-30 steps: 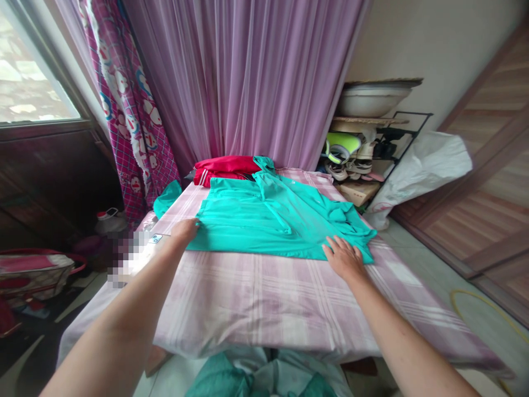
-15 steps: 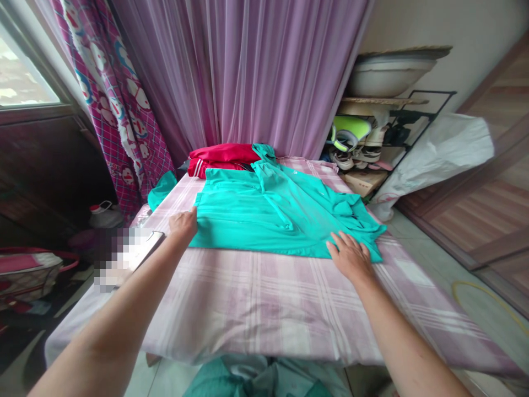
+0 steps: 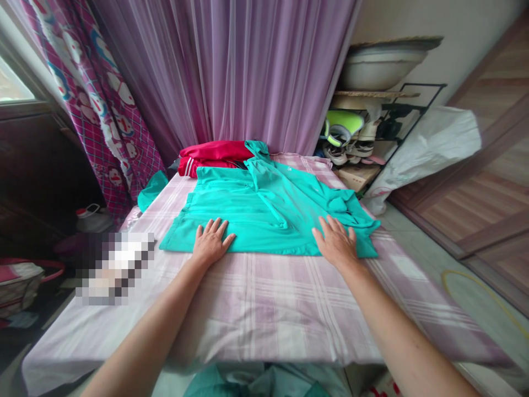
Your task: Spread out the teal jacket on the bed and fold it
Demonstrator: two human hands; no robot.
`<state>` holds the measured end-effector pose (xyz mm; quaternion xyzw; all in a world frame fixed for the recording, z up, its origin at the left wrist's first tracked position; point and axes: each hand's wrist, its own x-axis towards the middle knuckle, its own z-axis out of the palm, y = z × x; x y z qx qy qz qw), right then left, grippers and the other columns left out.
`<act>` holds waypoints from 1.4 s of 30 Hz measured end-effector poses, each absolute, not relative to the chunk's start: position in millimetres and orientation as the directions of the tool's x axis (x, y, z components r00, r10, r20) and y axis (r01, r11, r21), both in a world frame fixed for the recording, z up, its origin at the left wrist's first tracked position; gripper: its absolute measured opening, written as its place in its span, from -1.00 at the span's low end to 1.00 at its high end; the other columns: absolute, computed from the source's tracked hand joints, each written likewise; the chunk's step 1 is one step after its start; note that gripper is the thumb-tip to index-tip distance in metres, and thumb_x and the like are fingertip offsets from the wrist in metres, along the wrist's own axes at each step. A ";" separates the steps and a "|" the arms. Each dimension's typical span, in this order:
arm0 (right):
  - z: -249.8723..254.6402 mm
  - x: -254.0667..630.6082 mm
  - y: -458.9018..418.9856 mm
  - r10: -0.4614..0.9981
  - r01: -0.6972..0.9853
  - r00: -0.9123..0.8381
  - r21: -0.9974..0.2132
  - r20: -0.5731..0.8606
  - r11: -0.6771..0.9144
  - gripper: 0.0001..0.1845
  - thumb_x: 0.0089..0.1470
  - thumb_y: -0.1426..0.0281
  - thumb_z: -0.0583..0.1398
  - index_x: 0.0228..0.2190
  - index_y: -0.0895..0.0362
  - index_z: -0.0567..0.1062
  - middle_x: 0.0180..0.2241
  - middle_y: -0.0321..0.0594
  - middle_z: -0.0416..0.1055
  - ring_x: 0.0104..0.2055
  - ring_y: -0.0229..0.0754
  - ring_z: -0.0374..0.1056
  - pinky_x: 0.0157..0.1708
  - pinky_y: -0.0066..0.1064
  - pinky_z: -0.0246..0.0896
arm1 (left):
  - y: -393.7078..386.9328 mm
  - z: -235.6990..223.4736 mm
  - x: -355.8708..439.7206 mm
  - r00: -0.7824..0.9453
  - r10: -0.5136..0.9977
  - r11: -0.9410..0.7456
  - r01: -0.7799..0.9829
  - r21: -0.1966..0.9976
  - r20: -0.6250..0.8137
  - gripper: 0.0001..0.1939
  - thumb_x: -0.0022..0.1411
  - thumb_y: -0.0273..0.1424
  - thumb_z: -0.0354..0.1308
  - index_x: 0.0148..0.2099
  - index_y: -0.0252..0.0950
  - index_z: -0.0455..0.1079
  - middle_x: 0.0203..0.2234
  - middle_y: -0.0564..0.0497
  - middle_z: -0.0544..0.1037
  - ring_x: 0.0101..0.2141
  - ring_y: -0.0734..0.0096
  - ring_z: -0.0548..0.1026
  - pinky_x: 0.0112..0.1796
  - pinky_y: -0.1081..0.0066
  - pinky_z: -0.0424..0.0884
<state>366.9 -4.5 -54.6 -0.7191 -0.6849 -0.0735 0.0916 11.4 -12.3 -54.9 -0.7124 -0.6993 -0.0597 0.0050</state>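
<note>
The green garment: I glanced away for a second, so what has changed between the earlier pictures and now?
The left hand, earlier at the left edge of the green garment, has let go and moved right, now lying palm down near the front edge. The garment's near left corner now spreads farther left. The right hand stays flat on it; the red clothing lies behind as before.

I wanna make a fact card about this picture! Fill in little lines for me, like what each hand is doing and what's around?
Left hand: palm down, fingers spread, on the near edge of the turquoise garment
Right hand: palm down on the same garment, farther right
Garment: spread out, with some creases
Underneath: pink-and-white checked cloth
Behind garment: red clothing with white stripes
Backdrop: purple curtain
Far right: white basin above shoes
</note>
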 end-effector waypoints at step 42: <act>-92.6 428.1 -2.2 0.970 0.999 -0.008 0.036 0.243 0.000 -0.46 0.28 0.19 -0.10 0.19 0.00 0.37 0.27 -0.16 0.25 0.30 -0.02 0.12 0.23 -0.03 -0.02 | -37.0 -56.0 -78.2 -0.142 0.980 0.138 0.990 0.039 0.136 -0.44 0.41 -0.10 -0.17 0.35 -0.14 0.18 0.35 -0.04 0.18 0.33 0.09 0.09 0.27 -0.05 0.01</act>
